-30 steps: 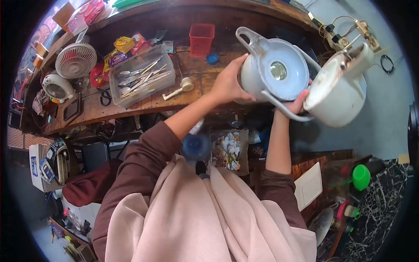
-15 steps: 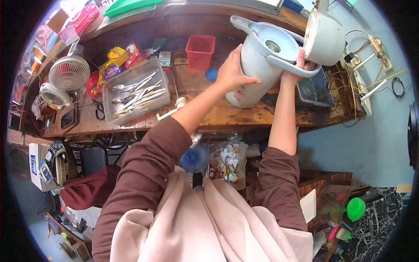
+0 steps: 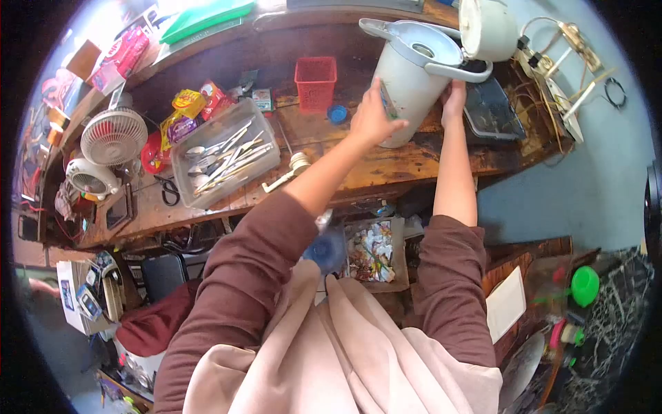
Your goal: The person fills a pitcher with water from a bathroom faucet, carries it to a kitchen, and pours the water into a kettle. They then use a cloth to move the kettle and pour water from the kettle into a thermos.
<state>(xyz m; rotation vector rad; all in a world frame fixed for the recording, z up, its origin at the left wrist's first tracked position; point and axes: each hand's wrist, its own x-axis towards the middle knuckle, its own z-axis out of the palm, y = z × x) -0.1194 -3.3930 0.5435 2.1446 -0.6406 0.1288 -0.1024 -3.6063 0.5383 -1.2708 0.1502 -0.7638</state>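
A pale grey airpot thermos [image 3: 415, 83] stands on the wooden workbench, slightly tilted in view. Its lid [image 3: 488, 31] hangs open to the right, so the round mouth shows. My left hand [image 3: 376, 119] presses on the flask's left side, thumb stretched across the front. On the opposite side, beneath the carry handle, my right hand [image 3: 452, 103] lies against the body; some of its fingers are hidden behind it. Between them the two hands hold the thermos.
A clear cutlery tub [image 3: 265, 159], a red plastic basket [image 3: 315, 84] and a blue cap [image 3: 337, 114] sit left of the thermos. A dark tray [image 3: 493, 114] is at its right. Two small fans [image 3: 114, 136] and a power strip [image 3: 579, 47] flank the bench.
The thermos appears a little farther back on the bench. My right hand has moved from the carry handle down to the side of the flask. The view has also shifted slightly.
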